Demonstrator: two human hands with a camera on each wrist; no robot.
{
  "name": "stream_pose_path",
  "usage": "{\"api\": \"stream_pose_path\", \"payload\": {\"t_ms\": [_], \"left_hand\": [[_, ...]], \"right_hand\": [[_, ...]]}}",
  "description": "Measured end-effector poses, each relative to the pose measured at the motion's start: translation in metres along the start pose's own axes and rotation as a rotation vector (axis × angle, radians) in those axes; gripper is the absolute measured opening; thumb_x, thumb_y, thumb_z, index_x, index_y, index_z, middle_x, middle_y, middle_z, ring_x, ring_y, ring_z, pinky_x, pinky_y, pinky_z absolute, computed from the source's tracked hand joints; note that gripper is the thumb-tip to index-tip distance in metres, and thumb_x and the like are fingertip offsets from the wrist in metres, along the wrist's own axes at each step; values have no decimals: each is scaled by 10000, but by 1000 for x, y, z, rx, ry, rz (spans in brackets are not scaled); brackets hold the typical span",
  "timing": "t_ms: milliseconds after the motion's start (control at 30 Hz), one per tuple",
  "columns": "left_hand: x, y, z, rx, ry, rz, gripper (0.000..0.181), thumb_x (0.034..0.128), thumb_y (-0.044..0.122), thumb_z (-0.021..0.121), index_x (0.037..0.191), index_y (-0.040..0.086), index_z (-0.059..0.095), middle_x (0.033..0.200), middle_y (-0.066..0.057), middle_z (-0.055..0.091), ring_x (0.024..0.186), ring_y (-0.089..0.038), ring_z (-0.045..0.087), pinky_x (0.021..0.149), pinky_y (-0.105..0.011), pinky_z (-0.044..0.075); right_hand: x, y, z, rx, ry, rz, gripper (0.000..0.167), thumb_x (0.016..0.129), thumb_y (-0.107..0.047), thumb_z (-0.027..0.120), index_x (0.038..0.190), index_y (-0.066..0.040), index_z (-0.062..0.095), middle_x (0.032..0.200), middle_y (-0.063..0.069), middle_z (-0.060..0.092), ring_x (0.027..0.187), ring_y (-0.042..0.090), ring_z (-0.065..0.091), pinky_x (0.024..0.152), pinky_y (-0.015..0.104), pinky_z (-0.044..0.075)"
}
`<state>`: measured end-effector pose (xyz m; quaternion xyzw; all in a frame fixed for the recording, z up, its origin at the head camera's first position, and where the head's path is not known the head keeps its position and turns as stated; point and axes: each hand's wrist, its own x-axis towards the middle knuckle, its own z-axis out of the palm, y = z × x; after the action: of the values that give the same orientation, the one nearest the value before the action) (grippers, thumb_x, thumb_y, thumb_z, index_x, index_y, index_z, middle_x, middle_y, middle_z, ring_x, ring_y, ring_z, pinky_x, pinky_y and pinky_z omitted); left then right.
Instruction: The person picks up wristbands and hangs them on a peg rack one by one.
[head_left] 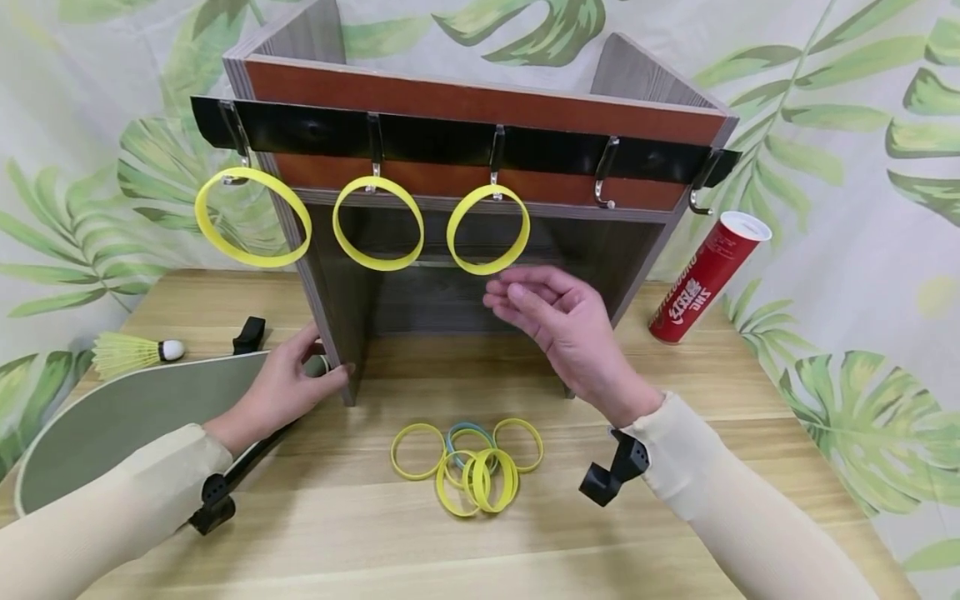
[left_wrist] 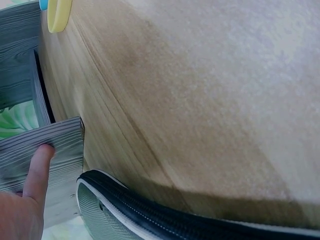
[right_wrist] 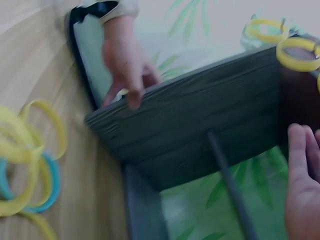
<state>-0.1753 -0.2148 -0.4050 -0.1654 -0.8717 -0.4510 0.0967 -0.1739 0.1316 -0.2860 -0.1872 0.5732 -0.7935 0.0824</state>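
Note:
My left hand grips the front edge of the grey wooden shelf's side panel near its foot, thumb on the inner face and fingers on the outer side. My right hand hovers just below the third yellow ring, its fingers fairly straight and holding nothing. That ring hangs from the middle hook of a black hook strip. Two more yellow rings, one on the second hook and one on the leftmost, hang beside it. The two rightmost hooks carry no ring.
Several yellow rings and a blue ring lie overlapping on the wooden table. At left are a grey-green racket case and a shuttlecock. A red tube stands at right.

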Motion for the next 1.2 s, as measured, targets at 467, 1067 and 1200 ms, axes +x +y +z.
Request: {"api": "stream_pose_path", "payload": {"t_ms": [467, 1067, 1200], "left_hand": [[-3, -2, 1, 29, 11, -4, 444, 913, 53, 721, 1343, 47, 608, 1254, -181, 710, 972, 110, 577, 867, -107, 462], [1, 0, 1, 34, -6, -25, 485, 926, 71, 716, 1395, 71, 588, 1284, -172, 705, 996, 28, 602, 883, -132, 468], [0, 0, 1, 37, 0, -31, 501, 926, 78, 711, 1410, 74, 580, 1306, -179, 698, 1003, 3, 605, 882, -122, 459]], "right_hand": [[-15, 62, -38, -662, -414, 210, 237, 988, -69, 698, 1200, 32, 730, 1161, 212, 762, 985, 90, 722, 921, 309, 601], [-33, 79, -46, -954, -744, 249, 198, 973, -61, 706, 1159, -53, 774, 1052, 63, 709, 927, -9, 605, 865, 207, 561], [-33, 84, -47, -988, -761, 181, 173, 971, -79, 720, 1131, -65, 785, 1008, 51, 713, 903, -32, 587, 838, 202, 557]]}}
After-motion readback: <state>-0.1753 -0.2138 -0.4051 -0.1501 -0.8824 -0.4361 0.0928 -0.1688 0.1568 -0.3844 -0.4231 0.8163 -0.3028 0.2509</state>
